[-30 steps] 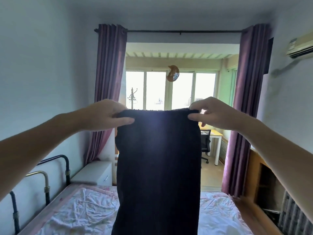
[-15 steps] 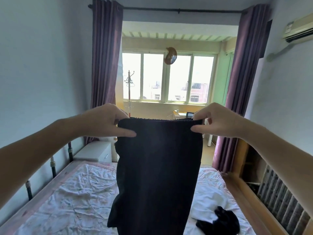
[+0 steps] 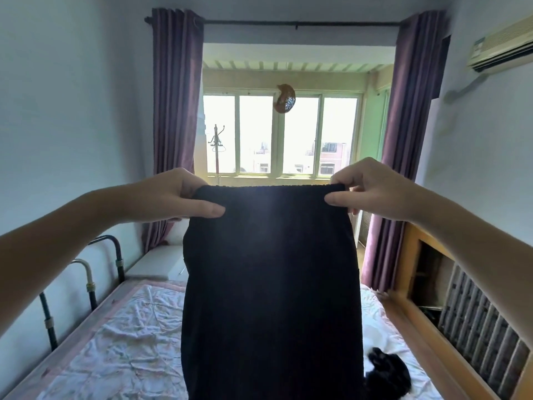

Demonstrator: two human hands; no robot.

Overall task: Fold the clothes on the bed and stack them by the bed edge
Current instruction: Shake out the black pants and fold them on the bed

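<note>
The left hand [image 3: 170,197] and the right hand [image 3: 372,192] are each pinching a top corner of a dark navy ribbed knit garment [image 3: 271,284], thumb in front and fingers [image 3: 340,178] curled behind the elastic waistband. Between the two grips the band is stretching taut; below them the soft fabric is hanging limp over the bed with its pale crumpled floral sheet [image 3: 115,342]. It looks light and floppy, so it is probably holding no shape unsupported; the corners seem the best hold. A crumpled black garment [image 3: 388,370] is lying below the right fingers.
</note>
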